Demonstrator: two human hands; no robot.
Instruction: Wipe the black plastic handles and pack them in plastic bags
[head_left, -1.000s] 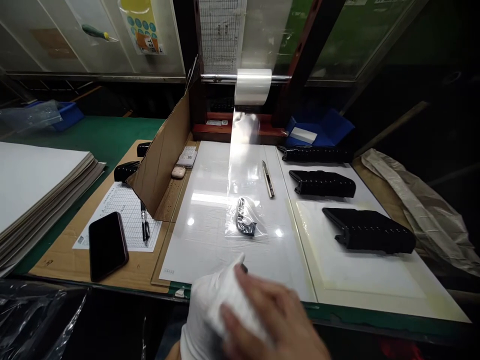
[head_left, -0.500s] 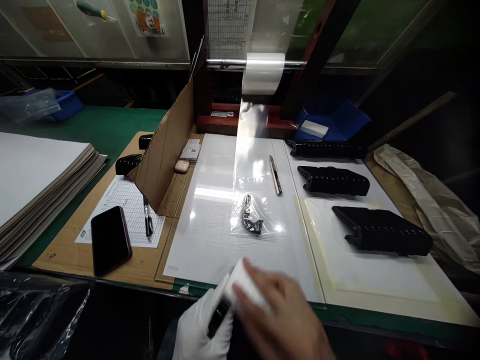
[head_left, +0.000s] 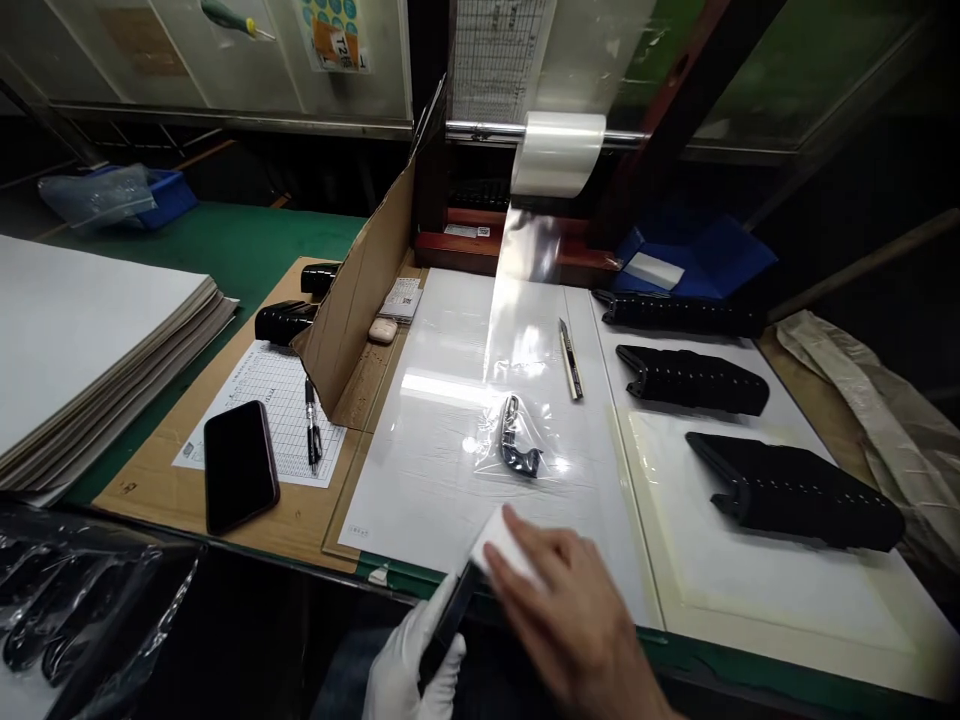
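My left hand (head_left: 409,665), in a white glove, is closed round a long black part (head_left: 448,620) at the near table edge. My bare right hand (head_left: 577,620) presses a white cloth or pad (head_left: 495,545) against the upper end of that part, fingers curled on it. Just beyond, on the white mat (head_left: 442,440), lies a small clear bag with a dark piece inside (head_left: 519,450). A strip of clear film (head_left: 525,320) runs down to it from a roll (head_left: 559,152) on a rail.
Three black ribbed parts (head_left: 795,490) lie on the right, a pen-like knife (head_left: 571,360) beside the film. To the left are a cardboard divider (head_left: 356,300), a phone (head_left: 240,465), a pen on a form (head_left: 311,435), a stack of boards (head_left: 82,340) and black plastic wrap (head_left: 82,620).
The view has shifted left and down. My hands have moved slightly forward, and the black part in the gloved hand has come into sight beneath the white pad.
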